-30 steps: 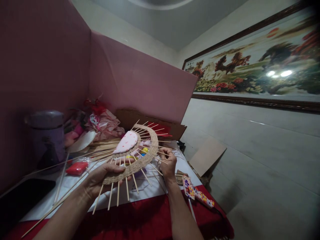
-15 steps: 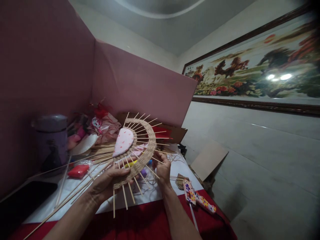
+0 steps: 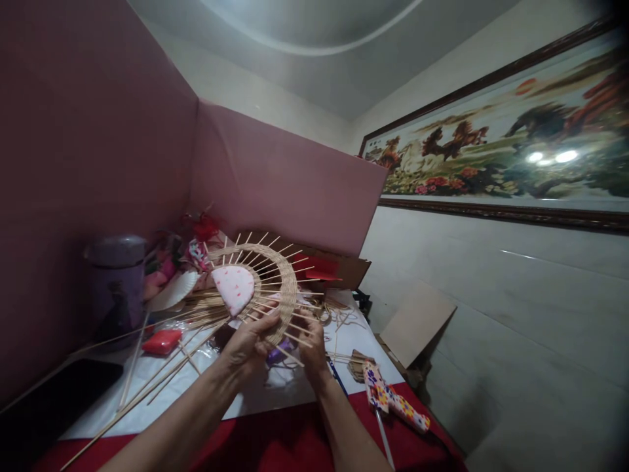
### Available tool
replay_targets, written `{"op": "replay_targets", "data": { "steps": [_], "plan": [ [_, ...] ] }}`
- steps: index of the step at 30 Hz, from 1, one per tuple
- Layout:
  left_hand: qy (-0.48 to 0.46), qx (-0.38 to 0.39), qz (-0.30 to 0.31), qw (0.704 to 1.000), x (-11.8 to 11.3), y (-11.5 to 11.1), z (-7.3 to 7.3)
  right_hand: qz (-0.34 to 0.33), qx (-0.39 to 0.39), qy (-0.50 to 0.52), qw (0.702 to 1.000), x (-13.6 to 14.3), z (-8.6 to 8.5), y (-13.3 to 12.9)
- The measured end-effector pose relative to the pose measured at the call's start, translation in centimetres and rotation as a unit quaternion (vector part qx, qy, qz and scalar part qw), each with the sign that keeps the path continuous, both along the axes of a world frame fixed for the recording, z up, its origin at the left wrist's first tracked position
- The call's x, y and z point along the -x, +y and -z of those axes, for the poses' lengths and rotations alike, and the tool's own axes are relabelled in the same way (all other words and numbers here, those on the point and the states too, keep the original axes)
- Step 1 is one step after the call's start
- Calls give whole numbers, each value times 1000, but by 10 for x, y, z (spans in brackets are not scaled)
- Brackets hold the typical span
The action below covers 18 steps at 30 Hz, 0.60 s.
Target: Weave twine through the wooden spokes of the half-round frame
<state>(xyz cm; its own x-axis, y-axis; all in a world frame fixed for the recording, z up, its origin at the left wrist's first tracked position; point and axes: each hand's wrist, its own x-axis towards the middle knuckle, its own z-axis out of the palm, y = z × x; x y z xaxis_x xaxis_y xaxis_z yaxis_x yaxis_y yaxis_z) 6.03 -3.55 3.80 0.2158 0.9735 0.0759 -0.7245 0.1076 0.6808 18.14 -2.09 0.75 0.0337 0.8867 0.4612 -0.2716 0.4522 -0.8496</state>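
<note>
Between my hands I hold a half-round woven fan-like piece [image 3: 289,282], with thin wooden sticks radiating out through its woven twine band. At its centre is a white half-disc of padded cloth [image 3: 233,287] with pink spots. My left hand [image 3: 251,342] grips the lower end of the band, thumb on the front. Near the lower right edge, my right hand [image 3: 310,341] has its fingers closed around the band and stick ends; the fingertips are partly hidden. Below the piece, a purple item [image 3: 279,352] shows on the white sheet.
Long sticks [image 3: 162,370] and a red packet [image 3: 162,341] lie to the left, near a purple tumbler [image 3: 118,278] and a dark flat slab [image 3: 73,393]. A flower-patterned glue gun [image 3: 388,396] lies right. A cardboard box [image 3: 356,270] stands behind.
The woven piece has turned anticlockwise and its lower end has swung to the right. My left hand has moved right, closer to my right hand. The view has shifted slightly.
</note>
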Motion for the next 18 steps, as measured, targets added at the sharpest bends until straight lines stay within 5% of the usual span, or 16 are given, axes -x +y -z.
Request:
{"op": "replay_targets", "data": {
  "steps": [9,18],
  "plan": [
    [-5,-27,-127,991,-33,18,-4,-50,-7,11,999,3,-4,-11],
    [-35,-35,-82,995,-55,13,-10,-28,42,159,986,8,0,-2]
  ]
}}
